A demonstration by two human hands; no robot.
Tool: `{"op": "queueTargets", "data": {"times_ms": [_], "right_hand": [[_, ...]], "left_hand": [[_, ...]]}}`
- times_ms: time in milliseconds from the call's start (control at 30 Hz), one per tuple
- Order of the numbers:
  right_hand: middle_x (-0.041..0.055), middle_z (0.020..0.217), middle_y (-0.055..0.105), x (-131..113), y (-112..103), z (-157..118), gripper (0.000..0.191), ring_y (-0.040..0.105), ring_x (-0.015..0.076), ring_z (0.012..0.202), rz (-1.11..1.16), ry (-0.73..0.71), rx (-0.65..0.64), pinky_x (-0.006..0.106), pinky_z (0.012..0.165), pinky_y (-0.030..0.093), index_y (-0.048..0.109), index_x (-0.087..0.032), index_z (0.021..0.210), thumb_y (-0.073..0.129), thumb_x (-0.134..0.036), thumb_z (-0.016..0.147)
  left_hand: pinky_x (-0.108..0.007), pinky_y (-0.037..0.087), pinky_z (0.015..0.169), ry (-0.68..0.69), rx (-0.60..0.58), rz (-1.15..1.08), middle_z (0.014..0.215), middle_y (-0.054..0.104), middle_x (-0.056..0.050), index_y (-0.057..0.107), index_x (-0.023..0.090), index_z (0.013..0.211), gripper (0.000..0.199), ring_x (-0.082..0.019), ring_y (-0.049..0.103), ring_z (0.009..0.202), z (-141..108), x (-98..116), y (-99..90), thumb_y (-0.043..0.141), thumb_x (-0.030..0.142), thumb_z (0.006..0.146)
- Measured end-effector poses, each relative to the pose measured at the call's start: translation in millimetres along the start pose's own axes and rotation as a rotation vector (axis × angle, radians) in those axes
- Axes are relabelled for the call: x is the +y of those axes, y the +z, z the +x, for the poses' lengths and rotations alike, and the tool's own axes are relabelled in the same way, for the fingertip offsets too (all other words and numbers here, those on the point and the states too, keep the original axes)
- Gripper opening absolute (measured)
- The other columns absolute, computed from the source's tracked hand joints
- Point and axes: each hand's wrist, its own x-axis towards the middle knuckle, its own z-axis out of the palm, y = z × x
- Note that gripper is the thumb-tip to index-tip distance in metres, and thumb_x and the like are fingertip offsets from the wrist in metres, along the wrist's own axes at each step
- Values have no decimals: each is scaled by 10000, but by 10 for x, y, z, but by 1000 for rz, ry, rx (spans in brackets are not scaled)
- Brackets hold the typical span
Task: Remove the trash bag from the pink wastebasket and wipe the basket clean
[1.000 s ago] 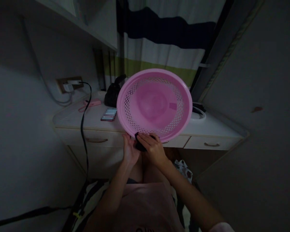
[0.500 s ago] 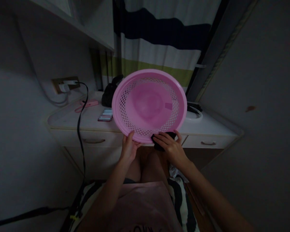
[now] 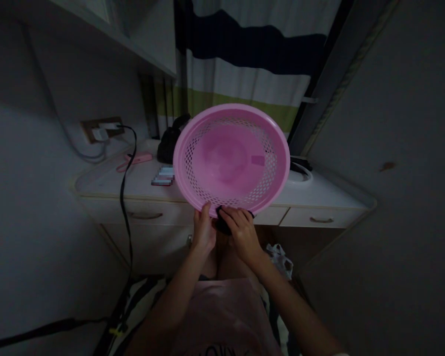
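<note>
A round pink plastic basket (image 3: 226, 158) with lattice sides is tilted up at the desk's front edge, its hollow inside facing me. My left hand (image 3: 204, 231) grips the near rim, thumb over the lip and the other fingers mostly hidden beneath. Just to its right, my right hand (image 3: 243, 231) presses a black cloth (image 3: 223, 226) against the same rim, fingers folded over it. Part of the cloth is covered by that hand.
Behind the basket is a white desk (image 3: 330, 190) with drawers. On it lie a phone (image 3: 163, 176), a pink strapped object (image 3: 140, 158), a black bag (image 3: 166, 146) and a white ring-shaped item (image 3: 300, 178). A black cable (image 3: 124, 207) hangs at left. A plastic bag (image 3: 281, 259) sits below.
My right hand has slid left along the rim with the black cloth, coming close to my left hand. The basket has shifted slightly; the left hand keeps its grip.
</note>
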Motion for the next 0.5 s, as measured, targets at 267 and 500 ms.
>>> {"op": "queueTargets", "data": {"times_ms": [267,500], "right_hand": [[77,1194,609,452,-282,-181,508,482,216,1165,-75,5,80,436,1038,270,544,-175,1184,443,-8,715],[99,1193,592,253,-36,-163,580,463,231,1177,11,102,170,485,1048,270,527,-162,1194,419,-1,647]], "left_hand": [[-393,529,734,-63,-30,35,1060,637,-55,479,248,1086,342,-180,650,816,15,46,-10,589,299,766],[-381,512,783,-42,-5,19,994,655,-37,490,237,1079,322,-158,645,810,-13,-22,39,572,288,772]]}}
